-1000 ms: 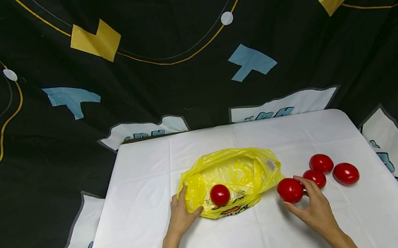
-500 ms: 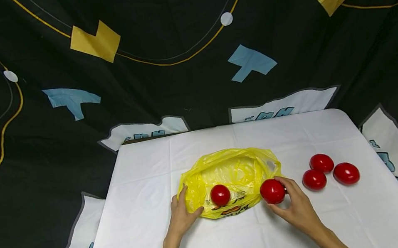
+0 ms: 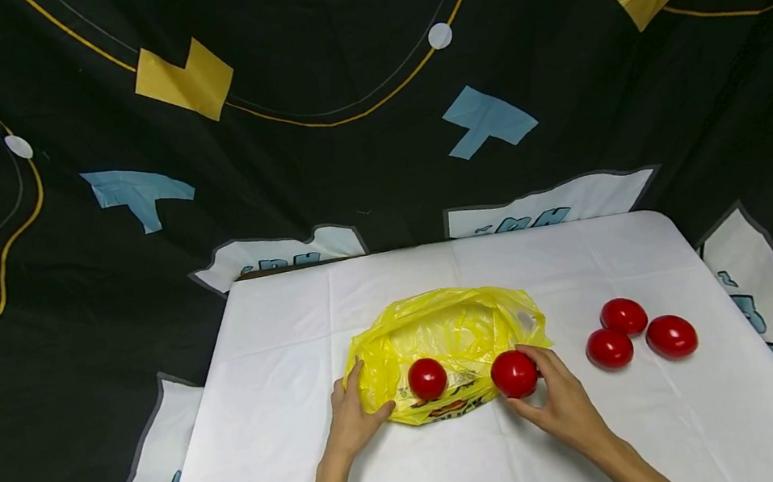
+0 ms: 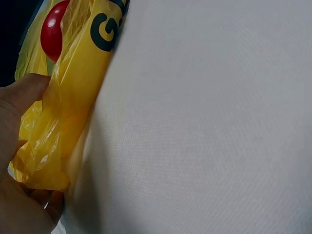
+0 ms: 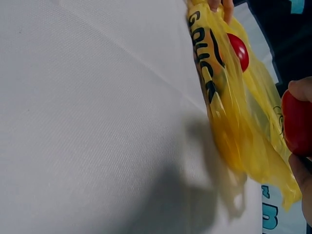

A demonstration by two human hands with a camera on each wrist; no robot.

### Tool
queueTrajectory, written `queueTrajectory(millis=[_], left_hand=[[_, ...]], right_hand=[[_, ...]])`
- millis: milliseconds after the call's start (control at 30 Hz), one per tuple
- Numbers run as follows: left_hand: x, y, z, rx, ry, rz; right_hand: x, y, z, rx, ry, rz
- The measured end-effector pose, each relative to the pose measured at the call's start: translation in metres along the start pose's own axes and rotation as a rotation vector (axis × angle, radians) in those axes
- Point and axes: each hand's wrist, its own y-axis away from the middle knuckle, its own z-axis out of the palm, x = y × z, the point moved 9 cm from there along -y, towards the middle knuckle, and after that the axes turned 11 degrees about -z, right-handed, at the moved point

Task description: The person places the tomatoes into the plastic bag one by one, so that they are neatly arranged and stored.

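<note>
A yellow plastic bag (image 3: 459, 321) with dark print lies on the white table, its mouth spread wide. My left hand (image 3: 355, 426) grips the left edge of the bag, thumb on one side and fingers on the other in the left wrist view (image 4: 22, 141). One glossy red tomato (image 3: 428, 380) sits inside the bag. My right hand (image 3: 560, 405) holds another red tomato (image 3: 514, 375) between thumb and fingers, over the right side of the bag's mouth. In the right wrist view this held tomato (image 5: 296, 124) is cut by the frame's edge.
To the right of the bag, several things share the white table (image 3: 731, 407): a rear tomato (image 3: 624, 316), a near tomato (image 3: 609, 348) and a right tomato (image 3: 672, 337), grouped close together. A dark cloth (image 3: 348, 173) with taped shapes hangs behind the table.
My right hand has carried its tomato leftward, from beside the other three to over the bag's right side. The left hand and the bag have stayed in place.
</note>
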Motion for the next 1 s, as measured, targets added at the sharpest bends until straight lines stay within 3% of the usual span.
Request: queueTrajectory(millis=[1000], left_hand=[[-0.001, 0.0, 0.0, 0.002, 0.004, -0.002]], right_hand=[[0.0, -0.013, 0.022, -0.022, 0.002, -0.029]])
